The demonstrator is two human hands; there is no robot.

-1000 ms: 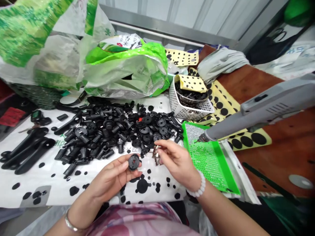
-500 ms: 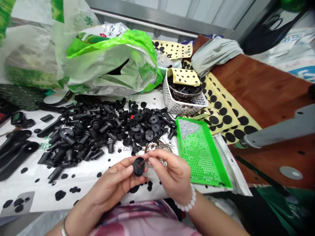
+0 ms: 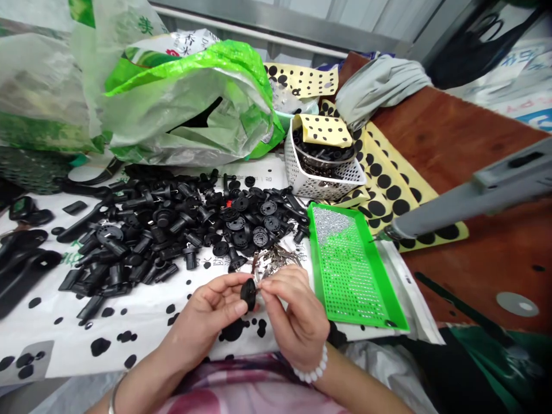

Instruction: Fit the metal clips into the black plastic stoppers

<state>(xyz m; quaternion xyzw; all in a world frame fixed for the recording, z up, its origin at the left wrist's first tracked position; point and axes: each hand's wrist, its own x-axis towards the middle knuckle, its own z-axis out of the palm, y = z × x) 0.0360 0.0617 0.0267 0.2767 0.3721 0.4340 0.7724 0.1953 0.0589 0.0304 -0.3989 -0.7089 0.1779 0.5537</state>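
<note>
Tilted almost edge-on, a round black plastic disc (image 3: 248, 294) is pinched between the thumb and fingers of my left hand (image 3: 215, 307). My right hand (image 3: 295, 313) is closed in a pinch at the disc's right side, on a small metal piece that the fingertips mostly hide. Just behind my hands lies a pile of thin metal strips (image 3: 276, 259). Beyond my left hand spreads a large heap of black plastic parts (image 3: 159, 224), with discs and stubby cylinders among them.
A green tray (image 3: 362, 267) of small silvery pieces lies to the right; a grey tool arm (image 3: 452, 207) reaches over its edge. Behind stand a white basket (image 3: 319, 181) and green-white plastic bags (image 3: 185, 115). Yellow sheets with black dots (image 3: 383, 178) lie at the right back.
The disc has turned from showing its face to nearly edge-on. My right hand has shifted slightly left and down. The view has moved a little, and the grey arm now reaches further in.
</note>
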